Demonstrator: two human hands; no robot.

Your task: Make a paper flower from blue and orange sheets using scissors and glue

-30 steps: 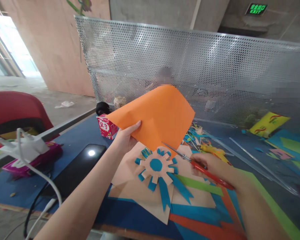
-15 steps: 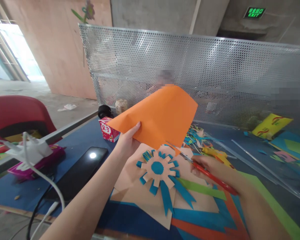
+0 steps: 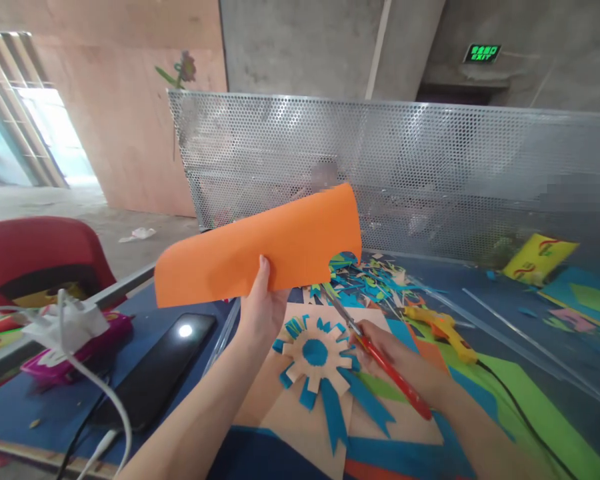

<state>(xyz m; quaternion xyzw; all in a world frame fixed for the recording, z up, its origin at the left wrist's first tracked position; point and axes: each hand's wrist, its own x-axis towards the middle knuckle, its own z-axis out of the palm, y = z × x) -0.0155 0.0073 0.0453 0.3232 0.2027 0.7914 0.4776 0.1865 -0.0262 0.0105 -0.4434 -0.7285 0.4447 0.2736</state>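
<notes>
My left hand pinches a sheet of orange paper by its lower edge, thumb in front. The sheet bows and has a curved notch at its lower right corner. In my right hand is a pair of scissors with red handles, blades pointing up and left, just below the notch. Beneath both hands lies a paper rosette in beige and blue, with a blue round centre and two blue ribbon tails. It rests on beige paper sheets.
Paper scraps pile up behind the rosette. A yellow glue gun with a black cord lies on the right, near clear sticks and a yellow packet. At left are a phone and white chargers. A perforated metal screen stands behind.
The orange paper has swung left and bowed, and the curved notch now shows at its corner. The scissors have moved left and down, away from the sheet. The view has tilted up slightly.
</notes>
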